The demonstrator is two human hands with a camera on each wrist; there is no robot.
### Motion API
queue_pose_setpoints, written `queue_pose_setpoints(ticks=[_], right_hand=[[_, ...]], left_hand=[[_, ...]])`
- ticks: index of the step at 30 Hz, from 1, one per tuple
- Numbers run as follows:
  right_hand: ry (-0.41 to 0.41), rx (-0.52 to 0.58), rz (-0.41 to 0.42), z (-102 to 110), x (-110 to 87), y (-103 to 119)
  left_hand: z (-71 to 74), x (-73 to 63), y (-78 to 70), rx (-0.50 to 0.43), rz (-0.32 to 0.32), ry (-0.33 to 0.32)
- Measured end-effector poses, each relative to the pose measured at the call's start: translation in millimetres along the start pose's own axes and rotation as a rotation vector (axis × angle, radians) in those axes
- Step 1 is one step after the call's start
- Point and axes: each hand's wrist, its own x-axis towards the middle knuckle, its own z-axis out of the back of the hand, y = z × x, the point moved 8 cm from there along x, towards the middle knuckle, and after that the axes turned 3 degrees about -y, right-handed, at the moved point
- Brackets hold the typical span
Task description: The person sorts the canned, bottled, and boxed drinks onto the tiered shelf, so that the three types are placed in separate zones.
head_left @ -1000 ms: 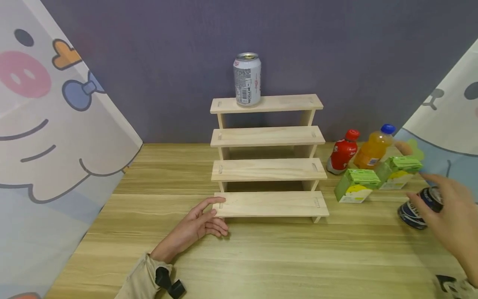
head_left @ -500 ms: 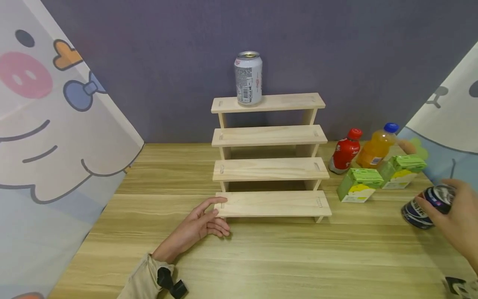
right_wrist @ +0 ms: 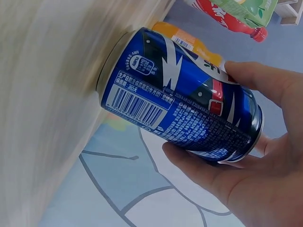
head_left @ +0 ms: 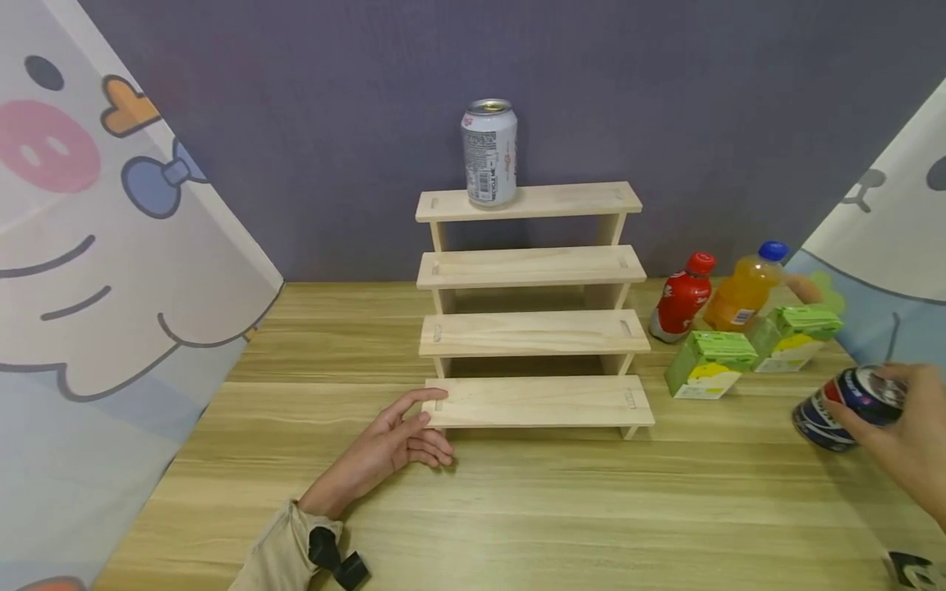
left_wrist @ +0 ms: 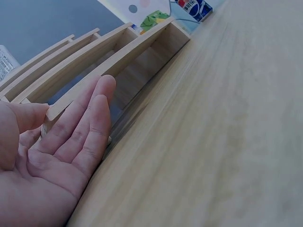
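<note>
In the head view, my left hand [head_left: 395,439] holds the left end of the lowest step of a light wooden tiered shelf [head_left: 535,402]. The left wrist view shows the thumb at the board's corner, the other fingers [left_wrist: 97,125] reaching below and in front of it. Far right, my right hand [head_left: 912,427] grips the upper part of a dark blue drink can [head_left: 835,414]. Seen from the right wrist, thumb and fingers [right_wrist: 199,172] lie on opposite sides of the blue can [right_wrist: 175,94], whose base is close against the table.
On the top step stands a white can [head_left: 489,156]. Right of the shelf are a red bottle [head_left: 680,304], an orange drink bottle [head_left: 742,291] with a blue cap and two green drink cartons [head_left: 709,365] [head_left: 794,341]. A dark wall [head_left: 332,148] rises behind.
My right hand has moved slightly right and settled around the blue can, which has shifted a little to the right. The left hand keeps its place on the shelf.
</note>
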Motion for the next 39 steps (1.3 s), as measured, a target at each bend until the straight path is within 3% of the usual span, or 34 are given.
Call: queue_pose_setpoints(ticks=[6, 8, 13, 16, 22, 27, 30, 39], right_hand=[[0.016, -0.011, -0.010, -17, 5.2, -41], [0.018, -0.013, -0.014, -20, 6.4, -47], [-0.046, 0.033, 0.067, -18, 8.1, -53], [-0.050, 0.047, 0.079, -13, 7.5, -44], [-0.079, 0.046, 0.104, 9, 4.5, 2], [-0.122, -0.013, 0.183, 30, 2.1, 39], [-0.140, -0.036, 0.213, 35, 1.3, 52], [-0.110, 0.061, 0.221, 40, 3.2, 76]], left_hand=[[1.7, -0.3, 0.1, -0.003, -0.002, 0.002], [1.9, -0.1, 0.0, -0.005, -0.001, 0.001], [2.1, 0.4, -0.1, -0.005, 0.004, -0.001], [2.5, 0.1, -0.3, -0.004, 0.006, -0.003], [1.8, -1.6, -0.2, 0.005, 0.016, 0.001], [1.2, -1.4, 0.6, 0.016, 0.031, 0.016], [1.3, -0.8, 0.5, 0.016, 0.029, 0.020], [1.8, 0.0, 1.1, 0.003, 0.012, 0.002]])
